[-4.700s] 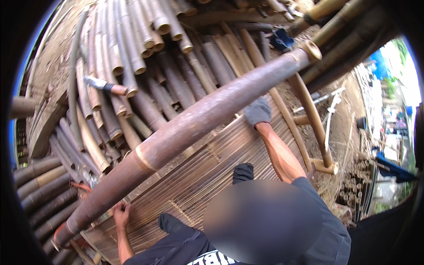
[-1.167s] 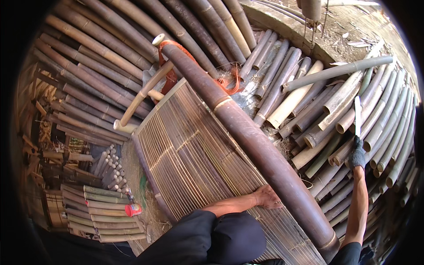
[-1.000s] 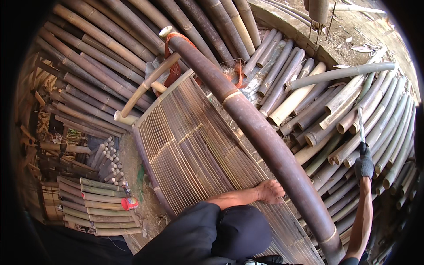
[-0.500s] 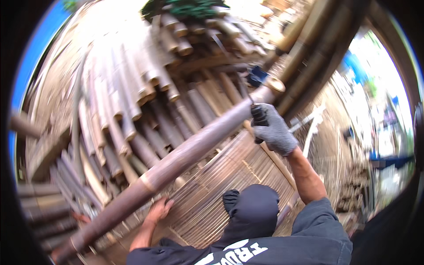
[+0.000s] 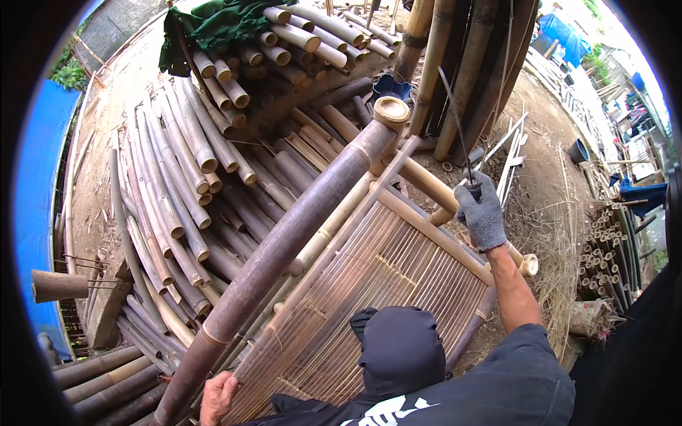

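Note:
My gloved right hand (image 5: 484, 213) is closed on the black handle of a hand saw (image 5: 455, 117). Its thin blade points up and is seen edge-on. The hand is right of the thick dark bamboo pole (image 5: 284, 241), apart from its pale cut end, and over the side of the slatted bamboo panel (image 5: 348, 291). My bare left hand (image 5: 219, 397) is curled at the panel's near-left edge, close to the pole's lower part. The fingers are partly hidden there. The pole runs diagonally from lower left to upper middle.
Cut bamboo poles (image 5: 167, 184) lie piled on the left, with another stack (image 5: 305, 39) under green cloth behind. Upright thick bamboo (image 5: 476, 64) stands at the back. More bundled poles (image 5: 604, 263) lie far right. A rounded black-covered shape (image 5: 401, 348) hides part of the panel.
The view has shifted and sharpened. My right hand and the saw are now farther right of the pole's end. My left hand has moved down and left along the panel.

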`<state>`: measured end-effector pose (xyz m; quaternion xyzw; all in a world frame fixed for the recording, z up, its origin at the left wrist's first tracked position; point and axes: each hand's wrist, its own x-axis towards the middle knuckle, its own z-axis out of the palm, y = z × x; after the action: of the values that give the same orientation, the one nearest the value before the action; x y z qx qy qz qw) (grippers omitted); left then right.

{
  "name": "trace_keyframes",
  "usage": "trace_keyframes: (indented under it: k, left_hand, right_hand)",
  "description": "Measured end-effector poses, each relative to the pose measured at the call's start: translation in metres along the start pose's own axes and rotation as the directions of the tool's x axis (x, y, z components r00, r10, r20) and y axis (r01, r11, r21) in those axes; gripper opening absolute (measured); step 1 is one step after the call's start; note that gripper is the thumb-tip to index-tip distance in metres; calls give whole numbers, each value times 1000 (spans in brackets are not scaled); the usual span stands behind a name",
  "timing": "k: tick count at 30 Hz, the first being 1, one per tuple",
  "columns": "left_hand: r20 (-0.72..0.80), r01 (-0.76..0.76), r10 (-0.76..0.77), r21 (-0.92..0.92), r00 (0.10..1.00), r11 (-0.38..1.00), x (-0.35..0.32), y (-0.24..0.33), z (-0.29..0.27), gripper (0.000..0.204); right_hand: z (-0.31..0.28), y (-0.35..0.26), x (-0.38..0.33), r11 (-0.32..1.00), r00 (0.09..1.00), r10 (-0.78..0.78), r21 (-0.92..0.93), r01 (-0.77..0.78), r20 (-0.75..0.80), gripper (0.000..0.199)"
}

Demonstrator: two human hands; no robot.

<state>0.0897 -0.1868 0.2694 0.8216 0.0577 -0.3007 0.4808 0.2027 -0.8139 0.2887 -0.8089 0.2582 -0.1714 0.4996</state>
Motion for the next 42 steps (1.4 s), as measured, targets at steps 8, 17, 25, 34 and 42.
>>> trace_keyframes:
  k: [8, 17, 25, 34, 42]
  left_hand:
    - [-305, -192, 366, 476, 879, 858, 32, 227, 1, 40]
    - [-283, -81, 606, 862, 743, 501, 52, 226, -9, 34]
    - [-238, -87, 640, 897, 730, 433, 63, 229, -19, 34]
    - [-184, -87, 656, 930, 732, 358, 75, 221, -21, 32]
    - [-234, -96, 609, 883, 757, 459, 65, 222, -31, 30]
  right_hand:
    - [-26, -9, 80, 983, 994, -94, 152, 102, -57, 36]
    - [-11, -8, 105, 909, 975, -195, -353, 220, 106, 35]
    - [6, -8, 136, 847, 929, -324, -383, 369, 179, 34]
    - [17, 6, 173, 720, 932, -247, -593, 360, 265, 32]
    - [-11, 15, 100, 928, 943, -332, -190, 320, -34, 38]
